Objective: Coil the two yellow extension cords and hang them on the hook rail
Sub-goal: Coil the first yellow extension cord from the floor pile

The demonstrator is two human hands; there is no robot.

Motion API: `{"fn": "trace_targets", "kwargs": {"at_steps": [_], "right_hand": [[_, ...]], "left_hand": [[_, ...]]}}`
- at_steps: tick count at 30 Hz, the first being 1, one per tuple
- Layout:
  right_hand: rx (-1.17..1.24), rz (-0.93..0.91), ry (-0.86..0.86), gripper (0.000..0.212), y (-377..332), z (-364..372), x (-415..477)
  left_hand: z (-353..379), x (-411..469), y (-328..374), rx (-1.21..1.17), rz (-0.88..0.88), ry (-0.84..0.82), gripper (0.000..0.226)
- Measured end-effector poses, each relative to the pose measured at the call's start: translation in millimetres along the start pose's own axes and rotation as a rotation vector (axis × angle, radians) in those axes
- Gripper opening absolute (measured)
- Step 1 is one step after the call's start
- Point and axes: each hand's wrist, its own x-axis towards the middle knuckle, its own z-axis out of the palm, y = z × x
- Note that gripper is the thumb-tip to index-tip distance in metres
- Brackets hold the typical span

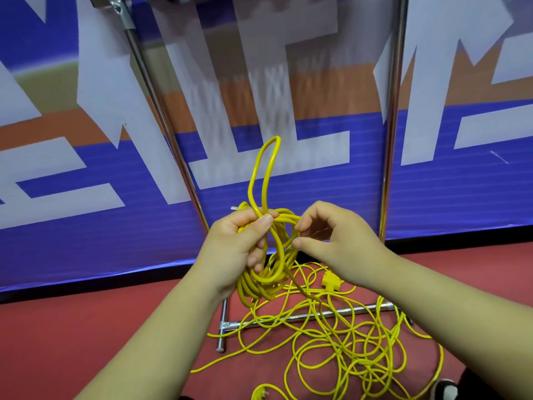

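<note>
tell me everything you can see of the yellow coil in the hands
The coil is thin yellow cord, plastic-looking, wound in several uneven loops, held in the air. One long narrow loop sticks up from it. The left hand grips its left side, thumb over the strands. The right hand rests fingertips at its right edge; whether they pinch is unclear. A strand trails down to the loose cord below.

Coil (268, 255) in left hand (236, 249); loose cord (346, 342) on floor (86, 327) below, over rack base (302, 316).
</note>
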Motion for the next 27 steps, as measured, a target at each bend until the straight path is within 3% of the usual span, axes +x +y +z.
{"fn": "trace_targets", "kwargs": {"at_steps": [5,17,21,27], "right_hand": [[0.183,0.007,-0.106,0.024,-7.0,16.0,-1.1],[0.347,0.105,-0.1,0.028,-18.2,28.4,4.2],[0.634,0.322,-0.031,0.023,-17.7,11.9,10.4],[0.525,0.597,0.147,0.014,15.8,-5.9,19.3]], "left_hand": [[-6.1,-6.5,7.5,-0.044,-0.017,-0.005,0.018],[-9.0,-7.9,12.3,-0.122,-0.041,0.013,0.021],[-25.8,2.7,1.0,-0.232,-0.103,0.172,0.028],[-59.1,19.9,-32.5,-0.093,-0.224,0.558,0.054]]}}
